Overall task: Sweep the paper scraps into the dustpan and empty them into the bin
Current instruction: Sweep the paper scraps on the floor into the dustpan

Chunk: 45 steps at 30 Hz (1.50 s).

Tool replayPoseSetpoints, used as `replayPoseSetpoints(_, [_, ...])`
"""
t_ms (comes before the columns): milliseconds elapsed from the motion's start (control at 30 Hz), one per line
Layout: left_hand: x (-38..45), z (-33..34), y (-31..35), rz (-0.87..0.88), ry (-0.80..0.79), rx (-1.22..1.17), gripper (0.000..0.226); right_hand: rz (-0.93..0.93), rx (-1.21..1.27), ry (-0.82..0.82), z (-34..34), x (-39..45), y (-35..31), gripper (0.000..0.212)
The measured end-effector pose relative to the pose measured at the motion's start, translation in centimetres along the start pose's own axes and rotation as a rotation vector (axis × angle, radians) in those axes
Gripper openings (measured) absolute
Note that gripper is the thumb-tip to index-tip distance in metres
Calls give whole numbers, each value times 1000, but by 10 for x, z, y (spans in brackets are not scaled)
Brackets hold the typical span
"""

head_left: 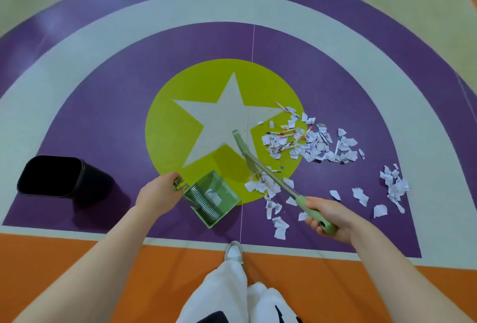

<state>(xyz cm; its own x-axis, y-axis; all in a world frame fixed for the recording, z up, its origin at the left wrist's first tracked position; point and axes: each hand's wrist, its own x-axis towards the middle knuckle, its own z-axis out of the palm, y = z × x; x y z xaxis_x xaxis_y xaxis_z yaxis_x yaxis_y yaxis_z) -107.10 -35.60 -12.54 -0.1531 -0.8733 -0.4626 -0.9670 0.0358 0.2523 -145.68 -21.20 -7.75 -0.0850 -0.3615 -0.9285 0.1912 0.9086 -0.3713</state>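
fingers of left hand (157, 193) curl round dustpan (214, 197) handle (right hand (326, 217) grips broom (271, 175)).

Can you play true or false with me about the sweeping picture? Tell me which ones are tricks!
1. The right hand holds the green broom. True.
2. The black bin stands on the right. False: it is on the left, beyond the left hand.
3. Most paper scraps are still on the floor. True.
4. The dustpan is red. False: it is green.
5. Coloured pens lie among the scraps. True.
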Motion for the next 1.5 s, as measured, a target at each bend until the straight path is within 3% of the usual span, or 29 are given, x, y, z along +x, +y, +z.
replayPoseSetpoints(133, [-5, 0, 2, -19, 4, 7, 19, 6, 235, -128, 15, 3, -13, 28])
replayPoseSetpoints(367, [-16, 1, 11, -71, 50, 22, 12, 89, 336, -134, 31, 58, -5, 17])
replayPoseSetpoints(500, [-25, 7, 22, -95, 88, 22, 18, 70, 358, -110, 17, 79, 13, 40])
replayPoseSetpoints(567, [-29, 10, 26, -111, 98, 22, 20, 49, 243, -70, 4, 80, 22, 45])
replayPoseSetpoints(700, [-34, 14, 40, -150, 121, 37, 20, 90, 246, -21, -51, 81, 39, 31])
replayPoseSetpoints(967, [-51, 30, 101, -220, 154, 48, 21, 122, 163, 103, -193, 56, 75, 47])
replayPoseSetpoints(1100, [-61, 37, 135, -256, 177, 47, 19, 81, 86, 134, -245, 41, 70, 45])
replayPoseSetpoints(1333, [-89, 64, 173, -328, 210, 51, 28, -11, 51, 16, -285, 22, 39, 34])
replayPoseSetpoints(1500, [-116, 86, 183, -404, 291, -50, 27, -15, 37, -93, -272, 32, 38, 39])
